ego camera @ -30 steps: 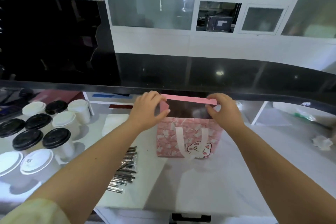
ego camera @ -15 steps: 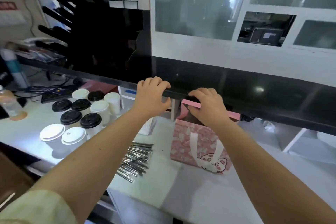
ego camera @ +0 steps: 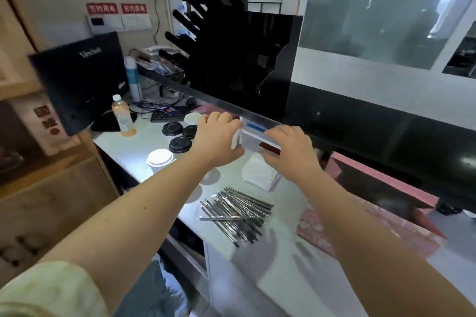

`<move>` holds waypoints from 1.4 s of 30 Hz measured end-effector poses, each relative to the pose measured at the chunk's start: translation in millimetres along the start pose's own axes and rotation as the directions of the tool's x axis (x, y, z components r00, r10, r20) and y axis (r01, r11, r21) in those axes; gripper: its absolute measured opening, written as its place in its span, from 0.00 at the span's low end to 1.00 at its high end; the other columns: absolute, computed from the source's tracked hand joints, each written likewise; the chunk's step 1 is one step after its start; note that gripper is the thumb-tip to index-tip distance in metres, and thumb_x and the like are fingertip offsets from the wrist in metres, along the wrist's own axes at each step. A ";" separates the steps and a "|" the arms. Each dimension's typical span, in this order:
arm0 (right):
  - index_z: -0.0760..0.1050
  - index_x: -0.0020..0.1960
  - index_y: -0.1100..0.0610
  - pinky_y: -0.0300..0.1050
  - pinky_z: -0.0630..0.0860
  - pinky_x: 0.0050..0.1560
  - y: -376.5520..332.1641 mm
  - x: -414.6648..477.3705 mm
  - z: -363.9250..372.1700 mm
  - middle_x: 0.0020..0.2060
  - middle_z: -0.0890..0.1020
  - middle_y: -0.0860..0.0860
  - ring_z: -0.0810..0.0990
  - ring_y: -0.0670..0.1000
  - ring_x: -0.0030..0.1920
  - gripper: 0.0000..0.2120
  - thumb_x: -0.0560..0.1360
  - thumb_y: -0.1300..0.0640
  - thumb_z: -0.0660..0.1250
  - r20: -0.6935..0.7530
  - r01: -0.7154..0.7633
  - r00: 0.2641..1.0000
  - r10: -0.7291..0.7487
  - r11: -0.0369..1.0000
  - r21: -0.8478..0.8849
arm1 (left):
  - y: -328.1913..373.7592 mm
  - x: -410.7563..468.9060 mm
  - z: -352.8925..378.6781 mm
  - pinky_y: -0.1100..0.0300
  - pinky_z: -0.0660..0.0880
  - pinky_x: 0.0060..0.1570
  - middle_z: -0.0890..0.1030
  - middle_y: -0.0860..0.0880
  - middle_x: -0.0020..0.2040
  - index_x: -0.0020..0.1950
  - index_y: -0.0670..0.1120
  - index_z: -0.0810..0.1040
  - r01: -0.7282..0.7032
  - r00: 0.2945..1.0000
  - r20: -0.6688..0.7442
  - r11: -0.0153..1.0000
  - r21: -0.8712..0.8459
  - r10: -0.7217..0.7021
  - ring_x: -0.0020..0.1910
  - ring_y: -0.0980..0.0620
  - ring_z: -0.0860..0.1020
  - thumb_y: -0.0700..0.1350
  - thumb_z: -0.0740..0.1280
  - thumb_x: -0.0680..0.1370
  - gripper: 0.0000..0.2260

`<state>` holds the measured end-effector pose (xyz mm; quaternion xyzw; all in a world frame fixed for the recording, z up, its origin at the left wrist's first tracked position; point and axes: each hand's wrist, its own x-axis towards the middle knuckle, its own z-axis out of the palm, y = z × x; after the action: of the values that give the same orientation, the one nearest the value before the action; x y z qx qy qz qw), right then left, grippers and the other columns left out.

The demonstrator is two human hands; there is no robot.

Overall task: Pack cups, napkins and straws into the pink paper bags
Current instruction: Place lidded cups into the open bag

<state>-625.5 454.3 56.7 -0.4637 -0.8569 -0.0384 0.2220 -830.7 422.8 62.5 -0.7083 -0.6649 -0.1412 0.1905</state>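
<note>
My left hand [ego camera: 216, 137] is over the group of lidded cups, fingers curled round a white cup [ego camera: 236, 139] whose side shows beside the thumb. Black-lidded cups [ego camera: 180, 144] and a white-lidded cup [ego camera: 159, 158] stand just left of it. My right hand [ego camera: 288, 153] hovers with loosely bent fingers just above the stack of white napkins [ego camera: 260, 175] and holds nothing. Wrapped straws [ego camera: 237, 213] lie in a heap nearer to me. The pink paper bag [ego camera: 386, 181] stands open to the right, partly behind my right forearm.
A raised black counter ledge [ego camera: 360, 123] overhangs the back of the white worktop [ego camera: 283, 278]. At the far left are a dark monitor [ego camera: 77, 80], a drink bottle [ego camera: 123, 116], a spray can [ego camera: 134, 80] and cables. The worktop's front edge drops off at the left.
Both hands let go of the pink bag's rim and moved left, the left to the cups and the right over the napkins. My view swung left.
</note>
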 end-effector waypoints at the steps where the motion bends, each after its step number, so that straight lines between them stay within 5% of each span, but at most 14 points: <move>1: 0.70 0.67 0.49 0.51 0.66 0.62 -8.9 4.3 6.0 0.64 0.73 0.48 0.68 0.53 0.64 0.23 0.74 0.45 0.67 0.015 0.017 1.000 -0.017 1.000 -0.004 | -10.6 -4.3 2.5 0.48 0.64 0.58 0.75 0.49 0.58 0.64 0.51 0.74 0.012 1.000 0.011 1.000 0.007 -0.013 0.60 0.44 0.71 0.58 0.65 0.70 0.24; 22: 0.75 0.63 0.50 0.49 0.68 0.55 -226.1 159.8 150.2 0.58 0.77 0.47 0.70 0.54 0.58 0.22 0.70 0.48 0.70 0.083 0.170 0.980 -0.180 0.978 0.119 | -295.8 -31.1 63.7 0.48 0.61 0.61 0.73 0.49 0.62 0.67 0.53 0.71 0.159 0.982 0.095 0.986 0.059 -0.164 0.63 0.46 0.68 0.60 0.63 0.71 0.26; 33: 0.71 0.66 0.49 0.51 0.66 0.60 -243.0 172.9 230.8 0.59 0.74 0.47 0.68 0.54 0.61 0.25 0.72 0.44 0.68 0.321 0.179 0.923 -0.212 0.975 0.131 | -337.0 -53.9 130.7 0.48 0.60 0.62 0.73 0.49 0.61 0.68 0.52 0.70 0.221 0.942 0.261 0.975 -0.003 -0.213 0.63 0.46 0.67 0.60 0.61 0.72 0.26; 42: 0.71 0.65 0.50 0.51 0.66 0.58 -221.8 155.1 257.7 0.60 0.74 0.48 0.69 0.55 0.61 0.27 0.70 0.40 0.67 0.374 0.174 0.909 -0.182 0.983 0.056 | -313.1 -68.3 169.1 0.48 0.61 0.64 0.72 0.50 0.64 0.69 0.54 0.70 0.190 0.920 0.364 0.977 -0.098 -0.143 0.65 0.47 0.67 0.64 0.62 0.70 0.29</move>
<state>-967.5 519.1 -79.2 -0.3798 -0.9226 0.0409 0.0535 -1156.6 453.0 -92.9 -0.6738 -0.7355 -0.0702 0.0078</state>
